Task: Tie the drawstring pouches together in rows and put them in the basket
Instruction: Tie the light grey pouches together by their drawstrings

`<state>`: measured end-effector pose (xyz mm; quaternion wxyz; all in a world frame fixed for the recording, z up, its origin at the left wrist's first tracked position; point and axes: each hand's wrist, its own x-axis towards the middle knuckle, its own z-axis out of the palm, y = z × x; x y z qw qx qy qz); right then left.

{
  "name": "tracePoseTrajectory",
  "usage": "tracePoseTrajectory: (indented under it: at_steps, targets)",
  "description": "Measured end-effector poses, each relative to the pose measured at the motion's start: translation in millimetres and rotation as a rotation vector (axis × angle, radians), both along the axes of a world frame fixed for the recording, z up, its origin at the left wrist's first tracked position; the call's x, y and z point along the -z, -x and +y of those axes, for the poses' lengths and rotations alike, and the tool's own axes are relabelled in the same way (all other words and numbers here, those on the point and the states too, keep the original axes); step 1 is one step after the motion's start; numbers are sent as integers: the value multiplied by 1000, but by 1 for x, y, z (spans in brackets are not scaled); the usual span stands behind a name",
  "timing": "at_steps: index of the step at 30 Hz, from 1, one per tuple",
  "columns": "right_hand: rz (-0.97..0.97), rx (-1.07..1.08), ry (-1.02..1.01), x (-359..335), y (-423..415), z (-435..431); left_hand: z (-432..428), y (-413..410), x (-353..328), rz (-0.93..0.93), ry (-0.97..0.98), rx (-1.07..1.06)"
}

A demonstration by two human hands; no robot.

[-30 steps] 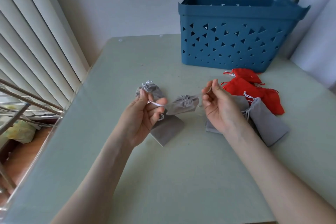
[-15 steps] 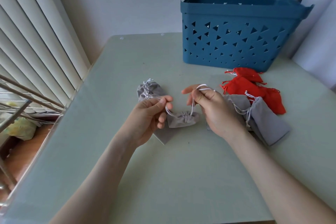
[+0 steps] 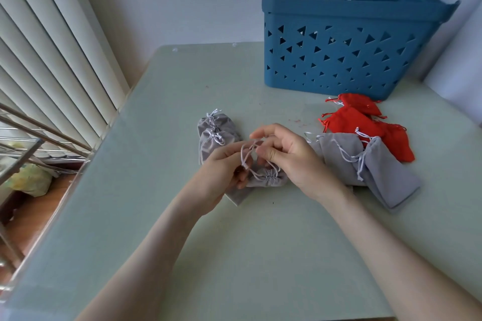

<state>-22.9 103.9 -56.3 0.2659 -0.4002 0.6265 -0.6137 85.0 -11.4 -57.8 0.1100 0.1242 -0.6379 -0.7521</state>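
1. I see bare table (image 3: pixel 260 255) from the hands down to the near edge; its left edge runs beside the blinds (image 3: pixel 52 60).
2. The basket (image 3: pixel 339 65) stands far right, with red pouches (image 3: pixel 349 122) and loose grey pouches (image 3: pixel 386 172) before it.
3. My left hand (image 3: pixel 221 174) and right hand (image 3: pixel 292 161) meet mid-table, both pinching the white cord (image 3: pixel 247 156) of a cinched grey pouch (image 3: pixel 268 180) (just beneath the fingers).
4. Two more grey pouches (image 3: pixel 211 135) lie just left.

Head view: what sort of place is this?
Likely a room in a home, beside a window: vertical blinds on the left, a curtain on the right, and a small table holding a plastic basket.
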Motion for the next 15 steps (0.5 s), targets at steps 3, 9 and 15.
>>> tracePoseTrajectory:
  at_steps: [3, 9, 15]
  targets:
    - [-68, 39, 18, 4, 1, -2, 2, -1, 2, -11, 24, 17]
    - [-15, 61, -31, 4, -1, -3, 4, -2, 2, -27, 243, 46]
    - [56, 80, -52, 5, -4, -2, 5, 2, 4, -117, 207, -165]
